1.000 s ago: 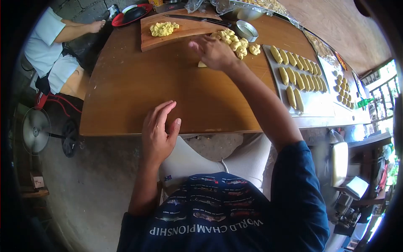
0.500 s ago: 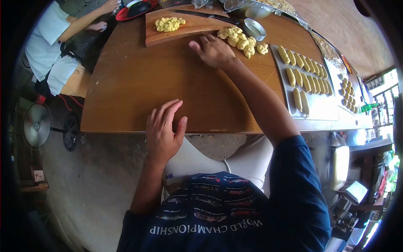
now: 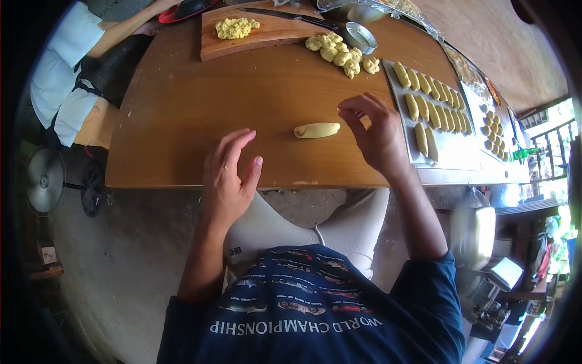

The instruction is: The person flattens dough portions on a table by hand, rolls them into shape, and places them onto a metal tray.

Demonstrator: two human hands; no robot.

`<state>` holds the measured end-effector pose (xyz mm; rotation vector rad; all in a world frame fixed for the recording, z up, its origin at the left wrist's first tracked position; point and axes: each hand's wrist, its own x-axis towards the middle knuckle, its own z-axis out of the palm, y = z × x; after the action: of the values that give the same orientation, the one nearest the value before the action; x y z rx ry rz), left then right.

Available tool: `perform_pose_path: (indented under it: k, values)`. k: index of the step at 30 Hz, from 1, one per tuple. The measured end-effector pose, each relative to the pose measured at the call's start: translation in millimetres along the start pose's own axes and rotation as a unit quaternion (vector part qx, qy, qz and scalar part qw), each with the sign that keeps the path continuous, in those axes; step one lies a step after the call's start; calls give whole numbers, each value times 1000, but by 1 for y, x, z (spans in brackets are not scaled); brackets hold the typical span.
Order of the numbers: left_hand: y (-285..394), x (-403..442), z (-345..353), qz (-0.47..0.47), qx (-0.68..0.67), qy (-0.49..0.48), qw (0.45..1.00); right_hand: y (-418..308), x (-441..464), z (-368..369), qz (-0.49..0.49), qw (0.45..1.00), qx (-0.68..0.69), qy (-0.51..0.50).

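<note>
A pale yellow dough roll (image 3: 316,130) lies on the wooden table (image 3: 254,103) between my two hands, touching neither. My left hand (image 3: 229,176) hovers at the table's front edge, open, thumb and fingers apart. To the right of the roll, my right hand (image 3: 379,133) is raised with its fingers loosely bent; I see nothing in it. Beyond the roll sits a cluster of dough lumps (image 3: 341,56). On the right, a metal tray (image 3: 451,148) carries rows of shaped dough rolls (image 3: 421,108).
A cutting board (image 3: 273,41) with a yellow mass (image 3: 236,28) and a knife (image 3: 291,17) is at the back. Beside the lumps stands a round metal tin (image 3: 361,37). Small dough balls (image 3: 494,130) are at far right. Another person (image 3: 66,54) is at left, near a fan (image 3: 45,181).
My right hand has come back from beside the dough lumps towards me and to the right. A dough roll now shows on the table. My left hand has hardly moved.
</note>
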<state>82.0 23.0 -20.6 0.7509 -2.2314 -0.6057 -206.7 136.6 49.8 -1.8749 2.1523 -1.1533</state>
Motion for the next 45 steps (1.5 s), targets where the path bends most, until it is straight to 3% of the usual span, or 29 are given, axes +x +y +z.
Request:
perform_pose_path:
  k: [4, 5, 8, 9, 11, 14, 16, 18, 21, 27, 30, 32, 37, 41, 45]
  values:
    - [1, 6, 6, -5, -11, 1, 1000, 4, 30, 13, 105, 990, -85, -34]
    - [2, 6, 7, -8, -1, 3, 1000, 22, 36, 28, 10, 997, -71, -1]
    - [2, 5, 8, -8, 17, -6, 1000, 33, 67, 72, -76, 994, -81, 23]
    - [1, 5, 9, -7, 17, -8, 1000, 30, 78, 85, -74, 994, -81, 24]
    - [-2, 5, 9, 7, 29, 8, 1000, 25, 93, 105, 42, 979, -163, -118]
    - [-1, 4, 8, -12, 14, 7, 1000, 40, 59, 136, -2, 982, -177, -65]
    - [-1, 3, 6, -12, 8, 8, 1000, 4, 24, 109, 27, 980, -158, -122]
    - [-3, 3, 6, -8, 1, 8, 1000, -9, -11, 104, -33, 975, -186, -116]
    - [-7, 8, 6, -16, -67, 2, 998, -15, -24, 96, -40, 974, -178, -136]
    - [9, 14, 4, -91, -142, -11, 986, 53, 86, 122, -17, 978, -191, -80]
    - [16, 30, 14, -12, -92, -23, 995, 62, 113, 110, -26, 990, -88, -104]
    - [28, 49, 25, 29, -68, -10, 997, 68, 115, 91, -15, 998, -29, -54]
    - [13, 97, 82, 188, 25, -115, 975, 68, 74, 29, 9, 997, 76, 11]
    - [20, 121, 93, 194, 72, -163, 965, 82, 11, -12, 66, 993, 91, 46]
    - [29, 128, 89, 137, 34, -215, 966, 82, -43, -39, 101, 983, 135, 74]
